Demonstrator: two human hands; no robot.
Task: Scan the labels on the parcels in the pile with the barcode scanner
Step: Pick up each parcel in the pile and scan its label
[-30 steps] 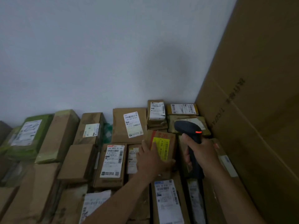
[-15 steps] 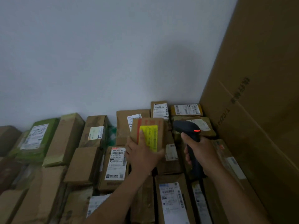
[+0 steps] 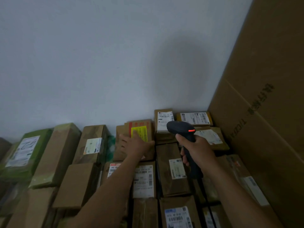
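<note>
Your left hand [image 3: 138, 146] lies on the small brown cardboard parcel with the yellow sticker [image 3: 141, 129], fingers stretched flat across its face and over the sticker's lower left corner, thumb at its right edge; nothing is pinched. That parcel sits in the back row of the pile of brown cardboard parcels [image 3: 77, 183], close against the pale grey wall [image 3: 115, 63], lying over a larger plain brown parcel [image 3: 118, 153] whose left side shows beside your fingers.

Your right hand [image 3: 197, 151] is curled tight round the handle of the black handheld barcode scanner [image 3: 181, 128]; its head is raised above the pile, just right of the yellow-stickered parcel, and a small orange-red light [image 3: 191, 130] glows on its side. Behind the scanner head a brown parcel with a white printed label [image 3: 165, 120] stands against the wall; beside that, in the corner, lies a yellowish parcel with a wide white label [image 3: 195, 118].

Under your left forearm a flat brown parcel with a long white barcode label [image 3: 144, 180] lies face up; at far left sits a green-wrapped parcel with a white label [image 3: 24, 150]. A tall sheet of brown cardboard with dark printed characters [image 3: 263, 96] closes off the right side; the print on the labels is too blurred to read.
</note>
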